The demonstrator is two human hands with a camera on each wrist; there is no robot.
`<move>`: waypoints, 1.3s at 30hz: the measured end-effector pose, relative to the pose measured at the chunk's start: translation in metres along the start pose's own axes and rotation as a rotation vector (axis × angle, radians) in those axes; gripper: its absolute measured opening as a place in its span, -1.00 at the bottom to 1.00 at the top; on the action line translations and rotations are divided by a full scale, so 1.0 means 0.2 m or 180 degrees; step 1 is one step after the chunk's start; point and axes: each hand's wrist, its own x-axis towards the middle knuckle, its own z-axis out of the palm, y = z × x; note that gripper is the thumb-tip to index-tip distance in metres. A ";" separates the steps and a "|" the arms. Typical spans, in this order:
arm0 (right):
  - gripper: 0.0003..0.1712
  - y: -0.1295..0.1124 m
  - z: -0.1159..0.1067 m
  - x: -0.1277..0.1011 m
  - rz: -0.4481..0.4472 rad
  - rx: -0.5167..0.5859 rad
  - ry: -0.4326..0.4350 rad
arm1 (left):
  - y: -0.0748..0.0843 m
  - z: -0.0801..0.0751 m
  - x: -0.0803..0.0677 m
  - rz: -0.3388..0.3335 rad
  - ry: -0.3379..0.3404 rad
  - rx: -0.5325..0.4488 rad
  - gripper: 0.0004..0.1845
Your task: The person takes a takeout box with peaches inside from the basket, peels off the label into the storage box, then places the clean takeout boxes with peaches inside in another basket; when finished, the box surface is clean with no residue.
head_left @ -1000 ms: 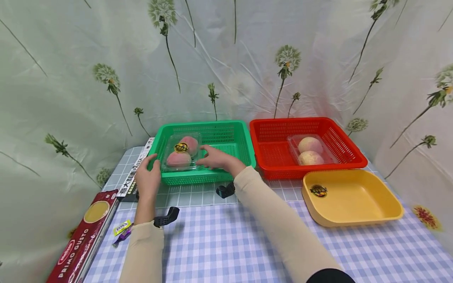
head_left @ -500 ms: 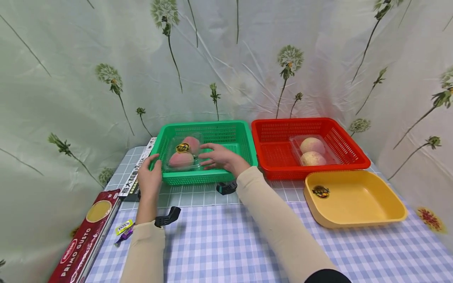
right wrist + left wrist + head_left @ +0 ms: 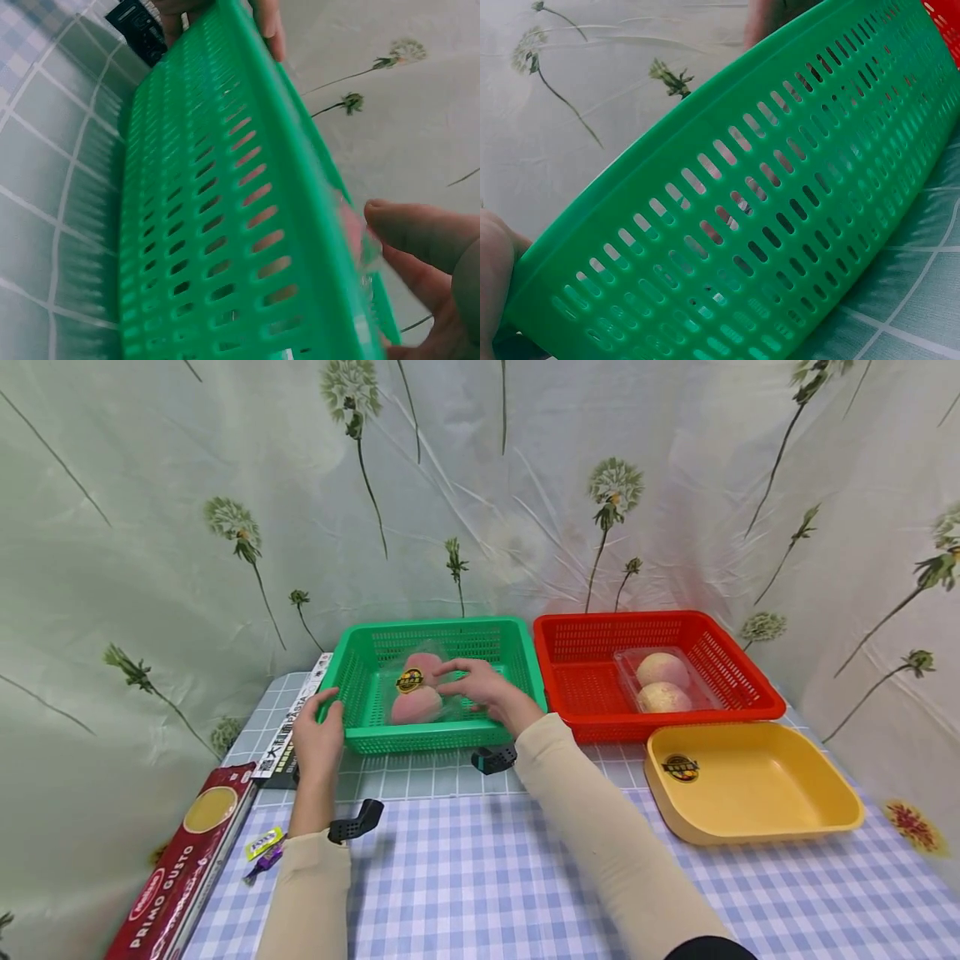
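Note:
In the head view my left hand [image 3: 318,739] grips the front left corner of the green basket [image 3: 420,742]. The right wrist view shows the left hand's fingers [image 3: 268,22] on the rim's far side. Inside the basket sits a clear plastic box of two pink peaches [image 3: 417,705] with a black and gold sticker [image 3: 409,681]. My right hand [image 3: 483,687] reaches over the front rim and holds the box by its right side, thumb and fingers bent. Its grip is partly hidden behind the basket wall in the right wrist view.
A red basket [image 3: 588,727] stands at the right with another clear box of two pale peaches [image 3: 663,681]. A yellow tray [image 3: 757,793] lies before it. Pasta packages [image 3: 183,860] and small wrapped candies [image 3: 264,843] line the left side. A patterned curtain [image 3: 480,485] hangs behind.
The peach box has slid to the right inside the green basket, with my right hand at its right side. The left hand stays at the basket's corner.

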 end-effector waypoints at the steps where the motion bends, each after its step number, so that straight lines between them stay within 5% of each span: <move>1: -0.57 0.00 -0.01 -0.01 0.0004 -0.0009 0.0049 | 0.00 0.00 0.00 0.0004 -0.0002 -0.0003 -0.62; 14: -0.66 0.05 -0.14 -0.07 0.0045 0.0659 0.0532 | -0.01 0.01 0.00 0.0005 0.0020 -0.0044 -0.63; 25: -0.61 0.02 -0.23 -0.22 -0.0357 0.1280 0.0909 | -0.02 0.02 0.00 0.0059 0.0168 0.0017 -0.64; 30: -0.61 0.02 -0.28 -0.33 -0.0548 0.1334 0.0846 | -0.03 0.02 0.00 0.0108 0.0265 0.0099 -0.64; 39: -0.56 0.09 -0.36 -0.53 -0.0766 0.1374 0.0462 | 0.00 0.03 -0.03 0.0500 0.0608 0.0489 -0.66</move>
